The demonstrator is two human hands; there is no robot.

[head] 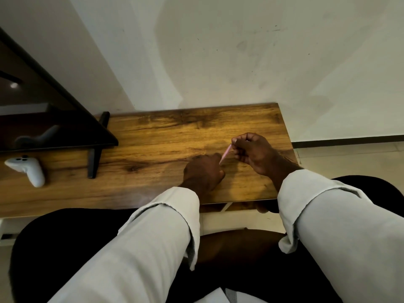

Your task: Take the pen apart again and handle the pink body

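Wooden table [153, 136]: left hand [202, 171] and right hand [253, 153] pinch a thin pink strip [225, 155]; white controller [27, 169] far left.

Wooden desk [153, 136] under both hands; white controller [27, 169] lying far left of them, black stand foot [94, 162] between.

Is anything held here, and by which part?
A thin pink strip: the right hand pinches its upper end, the left hand grips its lower end, above the wooden table.
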